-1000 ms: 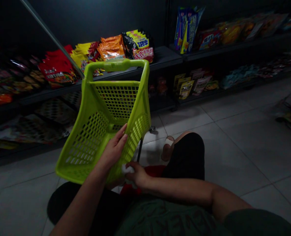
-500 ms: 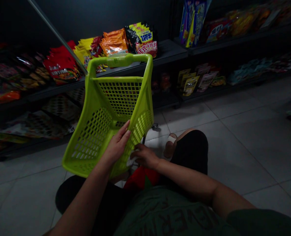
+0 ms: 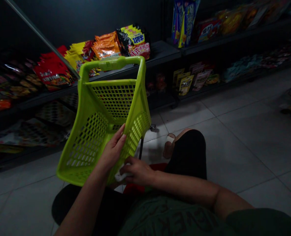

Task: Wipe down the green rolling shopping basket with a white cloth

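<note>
A lime-green plastic shopping basket (image 3: 99,131) is tilted toward me, its handle at the top and its mesh inside showing. My left hand (image 3: 113,150) grips its near right rim, fingers lying along the edge. My right hand (image 3: 136,171) is closed on a small white cloth (image 3: 119,176) pressed against the basket's outer right wall, low down. I am sitting low, with my knee in black shorts (image 3: 189,150) to the right of the basket.
Dark shelves (image 3: 160,55) with snack packets run along the back. More packets lie on the lower shelf at left (image 3: 49,114). A thin metal pole (image 3: 42,36) slants behind the basket. Grey floor tiles (image 3: 234,131) spread to the right.
My right hand with the white cloth has slid down and back along the basket's outer wall after moving up half a second ago. The left hand has kept its grip on the rim.
</note>
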A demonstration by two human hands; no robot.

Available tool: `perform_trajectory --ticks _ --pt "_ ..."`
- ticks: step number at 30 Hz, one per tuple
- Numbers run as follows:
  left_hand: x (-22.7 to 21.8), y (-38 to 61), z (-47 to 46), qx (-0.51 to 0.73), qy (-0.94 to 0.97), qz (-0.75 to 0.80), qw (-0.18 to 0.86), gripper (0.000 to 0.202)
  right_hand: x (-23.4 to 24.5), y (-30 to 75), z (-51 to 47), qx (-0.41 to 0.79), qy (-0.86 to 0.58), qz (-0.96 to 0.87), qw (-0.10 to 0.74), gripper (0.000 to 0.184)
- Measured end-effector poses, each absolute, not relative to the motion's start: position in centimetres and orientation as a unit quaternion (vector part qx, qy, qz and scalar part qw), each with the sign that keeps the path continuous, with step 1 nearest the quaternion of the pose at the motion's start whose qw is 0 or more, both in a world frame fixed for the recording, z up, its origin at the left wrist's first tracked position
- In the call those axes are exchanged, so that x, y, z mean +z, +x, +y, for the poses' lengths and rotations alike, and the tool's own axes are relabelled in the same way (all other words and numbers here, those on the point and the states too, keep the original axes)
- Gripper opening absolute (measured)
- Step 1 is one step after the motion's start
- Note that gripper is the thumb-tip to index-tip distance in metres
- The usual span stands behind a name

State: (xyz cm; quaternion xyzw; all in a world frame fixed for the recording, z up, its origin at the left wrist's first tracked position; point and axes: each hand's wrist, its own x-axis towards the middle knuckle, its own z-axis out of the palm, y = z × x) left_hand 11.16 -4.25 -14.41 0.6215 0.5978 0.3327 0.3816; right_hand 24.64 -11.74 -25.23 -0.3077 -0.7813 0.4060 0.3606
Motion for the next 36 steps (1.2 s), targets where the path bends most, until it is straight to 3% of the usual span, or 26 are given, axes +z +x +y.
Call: perform_trajectory --ticks 8,17,24,29,32,36 --pt "-14.2 11.4 -4.3 0.338 0.623 0.587 0.391 0.06 -22.5 30.0 5.2 0.292 -0.57 -0.572 0.513 0.029" --pt "-14.7 11.0 -4.2 0.327 0.649 0.587 0.357 0.06 -23.4 26.6 -7.5 0.256 -0.341 -0.828 0.366 0.023" --pt "-14.0 11.6 -4.1 0.321 0.642 0.595 0.361 0.061 -22.9 30.8 4.0 0.238 -0.424 -0.755 0.439 0.021" --pt "-13.8 12.0 -4.1 0.323 0.633 0.603 0.363 0.059 -24.6 31.5 9.2 0.264 -0.575 -0.551 0.544 0.024" --pt "-14.1 11.8 -4.0 0.327 0.639 0.597 0.359 0.06 -24.6 29.2 7.6 0.279 -0.585 -0.506 0.57 0.028" --pt "-14.6 11.4 -4.0 0.323 0.645 0.592 0.359 0.061 -24.7 25.0 -1.5 0.312 -0.491 -0.6 0.55 0.028"
